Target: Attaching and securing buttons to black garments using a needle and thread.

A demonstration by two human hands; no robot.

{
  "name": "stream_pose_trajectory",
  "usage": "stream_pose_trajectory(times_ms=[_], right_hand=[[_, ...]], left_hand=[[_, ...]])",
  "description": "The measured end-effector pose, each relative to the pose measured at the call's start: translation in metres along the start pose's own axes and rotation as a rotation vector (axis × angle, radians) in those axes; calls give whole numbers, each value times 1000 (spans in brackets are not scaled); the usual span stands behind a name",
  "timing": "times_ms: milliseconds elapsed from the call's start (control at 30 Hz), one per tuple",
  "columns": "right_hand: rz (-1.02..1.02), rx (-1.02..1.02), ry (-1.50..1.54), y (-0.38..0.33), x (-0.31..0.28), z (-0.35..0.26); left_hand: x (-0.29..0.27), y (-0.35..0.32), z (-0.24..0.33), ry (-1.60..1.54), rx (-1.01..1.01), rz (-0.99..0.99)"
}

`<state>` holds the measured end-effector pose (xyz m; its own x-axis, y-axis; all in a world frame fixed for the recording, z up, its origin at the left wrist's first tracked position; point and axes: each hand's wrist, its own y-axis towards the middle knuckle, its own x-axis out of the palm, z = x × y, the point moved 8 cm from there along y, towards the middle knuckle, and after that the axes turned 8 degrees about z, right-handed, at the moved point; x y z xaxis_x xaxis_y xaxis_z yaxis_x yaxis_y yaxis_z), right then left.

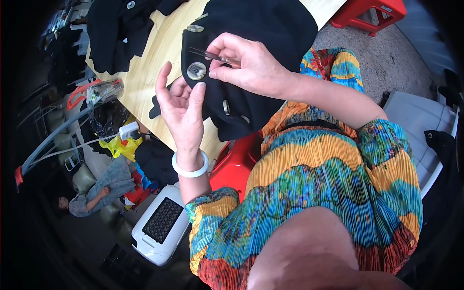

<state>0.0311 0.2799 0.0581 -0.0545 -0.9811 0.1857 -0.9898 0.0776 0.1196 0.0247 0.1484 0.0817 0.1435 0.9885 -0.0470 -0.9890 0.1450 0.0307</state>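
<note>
A black garment (261, 29) lies over the table's near edge, with several large round buttons along its border. The grey-brown marbled button (196, 71) lies between my two hands. Another button (195, 28) shows farther up, and one (226, 107) is seen nearly edge-on lower down. My right hand (256, 67) pinches a slim two-pronged metal tool (215, 56), its tips pointing left above the marbled button; I cannot tell tweezers from thread snips. Beside the garment's left edge, my left hand (181, 108) has index finger and thumb spread apart, the thumb tip just below that button.
More dark clothing (121, 36) covers the far left of the wooden table (147, 92). Red plastic stools stand at the far right (372, 14) and under the table's near edge (237, 169). Bags (121, 147) hang at the left. Another person (99, 193) is at the lower left.
</note>
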Motion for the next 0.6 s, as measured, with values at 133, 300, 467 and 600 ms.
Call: stream_pose_trajectory(times_ms=[133, 300, 467, 600], right_hand=[[-39, 18, -84, 1, -1, -7], [-99, -70, -301, 0, -2, -18], [-107, 39, -35, 10, -5, -14], [-149, 25, -89, 15, -5, -22]], left_hand=[[4, 2, 8, 38, 47, -37], [4, 6, 8, 171, 113, -64], [7, 8, 14, 319, 135, -65], [11, 9, 21, 502, 245, -21]])
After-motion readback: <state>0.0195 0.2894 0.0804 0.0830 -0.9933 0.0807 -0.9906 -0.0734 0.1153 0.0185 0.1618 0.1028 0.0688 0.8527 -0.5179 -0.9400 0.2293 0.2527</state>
